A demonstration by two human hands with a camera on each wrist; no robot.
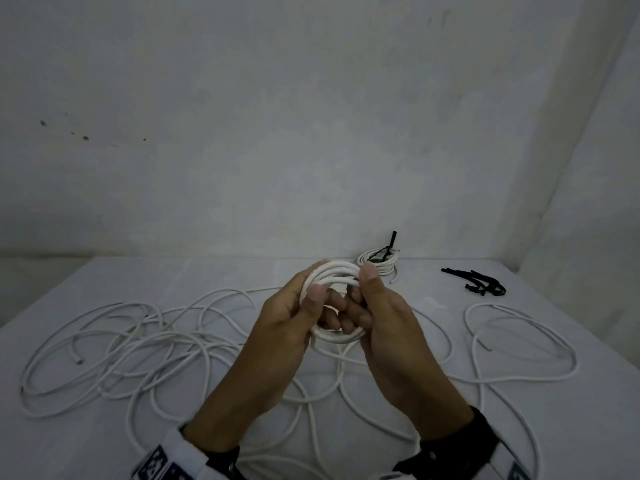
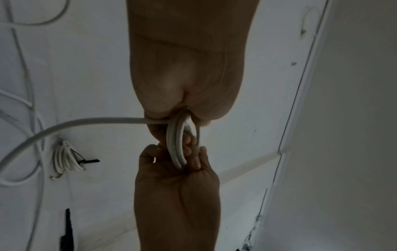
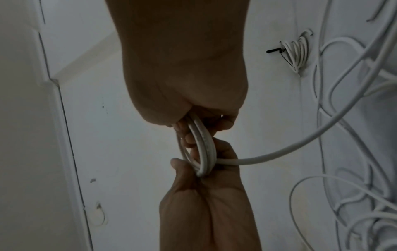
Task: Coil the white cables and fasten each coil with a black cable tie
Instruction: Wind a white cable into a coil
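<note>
I hold a small coil of white cable (image 1: 334, 271) upright above the table with both hands. My left hand (image 1: 322, 303) grips its left side, thumb on the front and fingers through the loop. On the right side my right hand (image 1: 362, 292) pinches the turns, thumb on top. The left wrist view shows the coil (image 2: 177, 146) running from my left hand (image 2: 189, 118) into the right palm. The right wrist view shows the coil (image 3: 204, 146) under my right hand (image 3: 193, 118), with a loose tail (image 3: 300, 144) trailing off to the table.
A coil tied with a black cable tie (image 1: 379, 263) lies at the table's back edge. Several loose black ties (image 1: 479, 282) lie at the back right. Tangled white cables (image 1: 138, 344) spread over the table (image 1: 571, 427) to the left, the front and the right. Walls close the back and right.
</note>
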